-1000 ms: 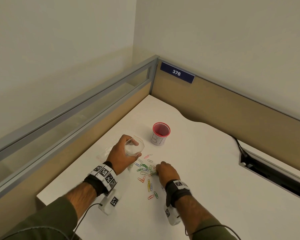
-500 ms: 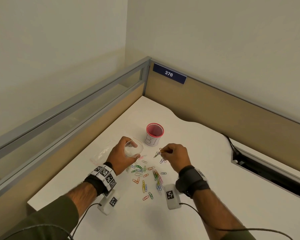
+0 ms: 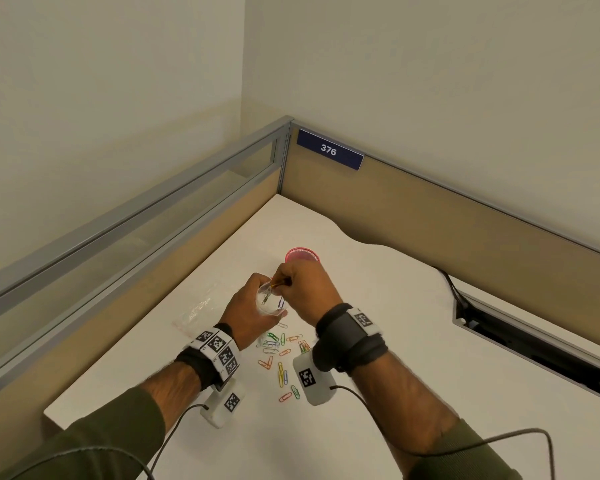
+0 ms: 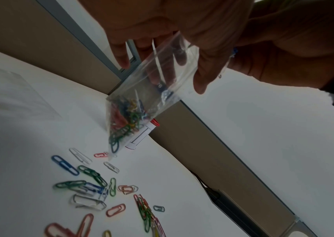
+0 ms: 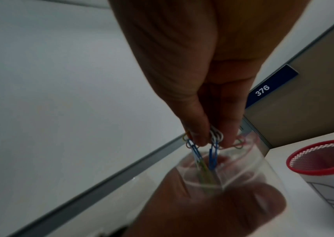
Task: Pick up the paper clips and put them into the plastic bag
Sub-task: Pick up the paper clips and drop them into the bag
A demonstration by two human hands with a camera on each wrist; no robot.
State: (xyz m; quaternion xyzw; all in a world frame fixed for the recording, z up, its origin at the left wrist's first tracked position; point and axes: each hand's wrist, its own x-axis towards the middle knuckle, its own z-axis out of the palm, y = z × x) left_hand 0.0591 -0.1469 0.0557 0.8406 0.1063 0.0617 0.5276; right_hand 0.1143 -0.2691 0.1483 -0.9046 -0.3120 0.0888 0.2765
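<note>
My left hand (image 3: 248, 308) grips a small clear plastic bag (image 4: 151, 89) and holds its mouth (image 3: 269, 301) open above the white desk. Many coloured paper clips (image 4: 123, 117) lie bunched at the bag's bottom. My right hand (image 3: 297, 289) pinches a bunch of blue, white and red paper clips (image 5: 212, 144) over the bag's mouth (image 5: 222, 170); their lower ends hang inside it. Several loose coloured paper clips (image 3: 279, 355) are scattered on the desk (image 3: 378, 341) below and between my wrists, and they show close up as loose clips (image 4: 101, 189) in the left wrist view.
A white cup with a red mesh rim (image 3: 302, 255) stands just behind my right hand, seen near as the cup (image 5: 324, 162). A second clear bag (image 3: 196, 311) lies flat left of my left hand. Partition walls (image 3: 465, 230) bound the desk; a cable slot (image 3: 534, 348) opens at right.
My right hand rose from the pile of clips with a pinched bunch and moved left and forward to the bag's mouth. The left hand kept the bag held up in about the same place.
</note>
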